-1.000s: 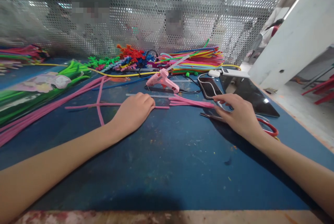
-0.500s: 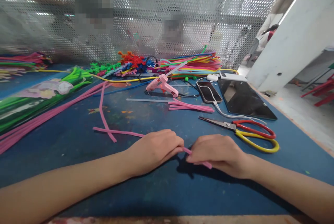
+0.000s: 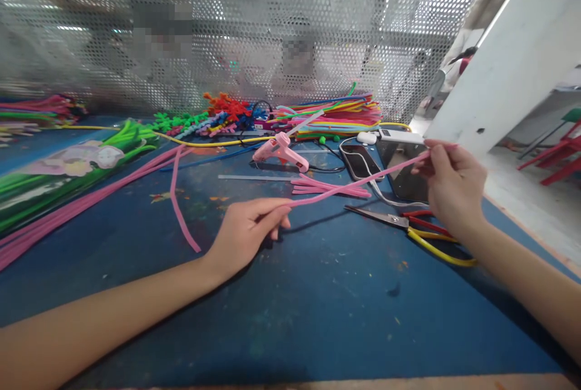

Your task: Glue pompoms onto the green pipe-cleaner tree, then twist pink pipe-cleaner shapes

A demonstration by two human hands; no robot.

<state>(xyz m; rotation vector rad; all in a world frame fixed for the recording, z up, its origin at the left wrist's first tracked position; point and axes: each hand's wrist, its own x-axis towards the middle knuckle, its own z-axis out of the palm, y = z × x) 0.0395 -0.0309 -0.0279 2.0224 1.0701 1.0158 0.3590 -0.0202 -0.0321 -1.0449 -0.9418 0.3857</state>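
A pink pipe cleaner (image 3: 351, 185) stretches between my two hands, raised off the blue table and slanting up to the right. One end is pinched in my left hand (image 3: 252, 226), low over the middle of the table. My right hand (image 3: 454, 181) grips it near the other end, above the dark tablet (image 3: 403, 179) and the scissors (image 3: 393, 219), whose red and yellow handles it partly hides. Behind the stretched piece lies a small bunch of short pink pipe cleaners (image 3: 313, 187). Another bent pink pipe cleaner (image 3: 178, 208) rests left of my left hand.
A pink glue gun (image 3: 281, 151) stands behind, near a phone (image 3: 358, 163) with a white cable. At left lie long pink pipe cleaners (image 3: 100, 192) and a bag of green ones (image 3: 59, 172). Colourful bundles (image 3: 336, 114) line the perforated metal screen (image 3: 227, 33).
Both hands have lifted the pink pipe cleaner off the table. My right hand has moved up and right, my left slightly left and up, so the piece now spans the gap between them.
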